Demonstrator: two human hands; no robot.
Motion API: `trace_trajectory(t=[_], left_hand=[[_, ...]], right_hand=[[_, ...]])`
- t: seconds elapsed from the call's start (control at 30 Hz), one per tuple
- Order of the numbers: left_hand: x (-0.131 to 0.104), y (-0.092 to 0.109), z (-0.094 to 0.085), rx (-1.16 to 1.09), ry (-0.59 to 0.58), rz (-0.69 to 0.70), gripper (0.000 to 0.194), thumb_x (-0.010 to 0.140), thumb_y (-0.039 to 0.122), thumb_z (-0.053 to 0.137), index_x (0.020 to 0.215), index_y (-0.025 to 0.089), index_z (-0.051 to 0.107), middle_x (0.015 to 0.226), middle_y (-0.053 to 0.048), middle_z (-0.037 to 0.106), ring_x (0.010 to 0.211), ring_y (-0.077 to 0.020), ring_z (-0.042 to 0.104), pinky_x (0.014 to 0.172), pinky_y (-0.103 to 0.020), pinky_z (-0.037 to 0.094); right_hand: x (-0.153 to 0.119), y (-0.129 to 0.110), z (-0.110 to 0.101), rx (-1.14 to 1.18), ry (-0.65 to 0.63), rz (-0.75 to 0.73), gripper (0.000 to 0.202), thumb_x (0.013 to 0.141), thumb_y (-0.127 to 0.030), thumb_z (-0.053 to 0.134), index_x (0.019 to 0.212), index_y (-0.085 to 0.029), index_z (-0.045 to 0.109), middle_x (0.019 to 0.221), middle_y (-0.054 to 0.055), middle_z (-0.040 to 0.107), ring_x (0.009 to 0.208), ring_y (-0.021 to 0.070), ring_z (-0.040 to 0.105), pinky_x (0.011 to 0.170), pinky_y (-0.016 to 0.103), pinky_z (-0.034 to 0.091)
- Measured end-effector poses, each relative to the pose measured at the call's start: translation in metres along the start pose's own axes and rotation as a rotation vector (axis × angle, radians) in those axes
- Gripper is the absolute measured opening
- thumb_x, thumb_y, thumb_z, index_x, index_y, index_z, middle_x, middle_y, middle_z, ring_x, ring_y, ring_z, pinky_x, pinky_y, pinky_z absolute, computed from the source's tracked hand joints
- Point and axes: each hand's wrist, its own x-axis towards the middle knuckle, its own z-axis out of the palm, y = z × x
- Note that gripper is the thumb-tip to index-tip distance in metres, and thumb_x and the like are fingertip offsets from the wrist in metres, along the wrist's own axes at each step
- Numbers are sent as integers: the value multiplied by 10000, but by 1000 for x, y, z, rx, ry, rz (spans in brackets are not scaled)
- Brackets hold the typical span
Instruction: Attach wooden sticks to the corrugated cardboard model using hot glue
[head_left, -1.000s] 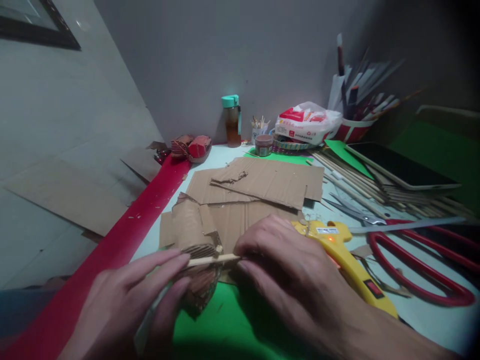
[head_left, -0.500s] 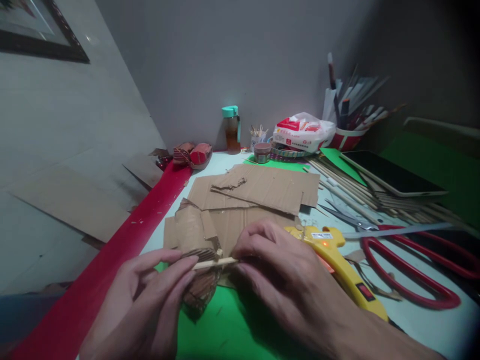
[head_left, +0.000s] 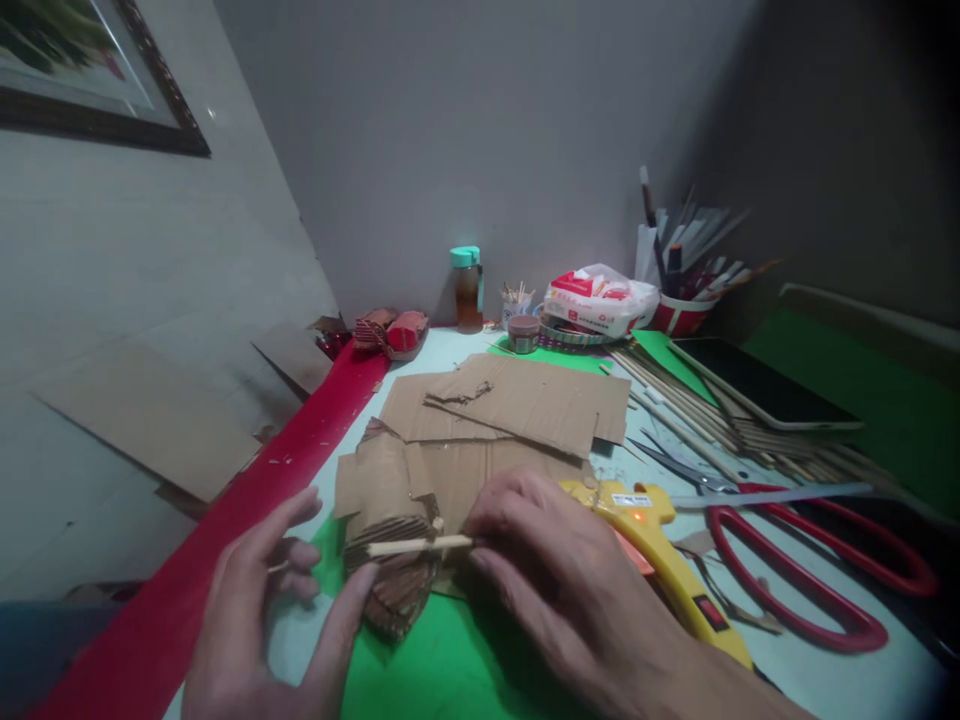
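Right hand (head_left: 555, 580) pinching stick (head_left: 409, 546) onto cardboard piece (head_left: 394, 585); left (head_left: 262, 620) open beside. Press steady, keep stick level.

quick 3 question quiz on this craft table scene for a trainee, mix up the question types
1. True or false: the right hand pinches the thin wooden stick.
2. What lies just right of the right hand: A the yellow glue gun, B a hammer, C a tape roll?
3. Fill in: the stick lies across a ribbed brown ____ piece.

Key: 1 true. 2 A. 3 cardboard.
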Motion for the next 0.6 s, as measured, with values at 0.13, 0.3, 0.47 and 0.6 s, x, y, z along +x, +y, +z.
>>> trace_trajectory(t=[0.13, 0.3, 0.47, 0.6], left_hand=[[-1, 2, 2, -42, -93, -212, 639, 776, 608, 646, 1322, 339, 452, 1217, -63, 548, 936, -296, 587, 836, -542, 506], [4, -20, 3, -151, -235, -245, 729, 808, 612, 629, 1429, 414, 303, 1338, -66, 560, 1196, -305, 592, 900, -472, 582], [3, -34, 5, -251, -311, -270, 719, 867, 599, 571, 1458, 357, 239, 1341, -110, 542, 1211, -272, 590, 1001, -442, 538], [0, -33, 6, -295, -325, -296, 719, 885, 608, 537, 1482, 366, 219, 1390, -111, 510, 1262, -276, 557, 1049, -450, 500]], right_hand=[[0, 1, 0, -19, -23, -11, 125, 968, -114, 472, 926, -178, 571, 922, 62, 535, 874, 217, 525, 732, 360, 441], [0, 1, -1, -34, -34, -66, 159, 965, -91, 438, 950, -181, 569, 945, 68, 529, 888, 212, 525, 748, 357, 448], [-1, 1, 3, -58, -63, -78, 151, 973, -93, 432, 939, -194, 539, 963, 68, 534, 916, 214, 527, 767, 357, 454], [-1, 2, 7, -77, -34, -120, 162, 974, -97, 427, 906, -194, 537, 905, 61, 534, 857, 213, 535, 699, 338, 452]])
